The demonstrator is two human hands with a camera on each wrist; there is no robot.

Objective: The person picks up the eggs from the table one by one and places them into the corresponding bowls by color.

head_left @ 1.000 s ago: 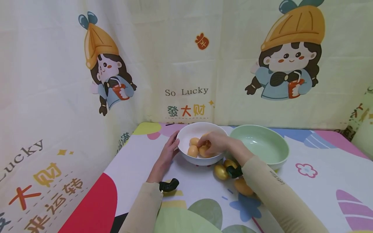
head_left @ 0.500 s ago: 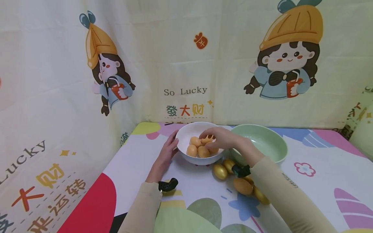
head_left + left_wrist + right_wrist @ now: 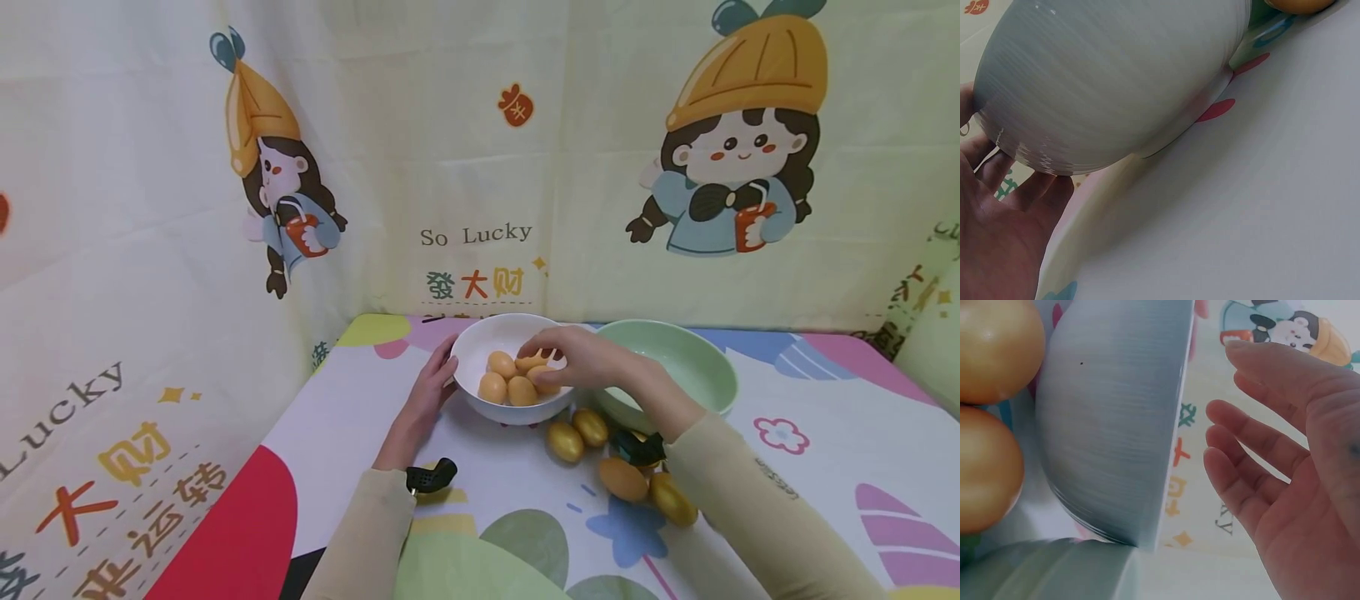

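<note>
A white bowl (image 3: 480, 346) stands on the table with several brown eggs (image 3: 522, 391) in it. My left hand (image 3: 431, 392) rests its extended fingers against the bowl's left side. In the left wrist view those fingers (image 3: 1025, 187) touch the smooth outer wall. Over the bowl's right part hovers my right hand (image 3: 573, 357), with fingers loosely bent and spread. The right wrist view shows no egg between its fingers (image 3: 1241, 481), above the rim. From the head, this hand partly covers the eggs at the right.
A light green bowl (image 3: 693, 367) stands close on the right of the white one. In front of it lie several golden eggs (image 3: 565, 442) and a brown egg (image 3: 623, 479), partly behind the right wrist's black camera mount (image 3: 636, 448). A printed curtain (image 3: 480, 167) hangs behind the table.
My right hand was down among the eggs in the white bowl; it has loosened, risen and drawn slightly to the right, leaving more eggs visible. The left hand stays at the bowl.
</note>
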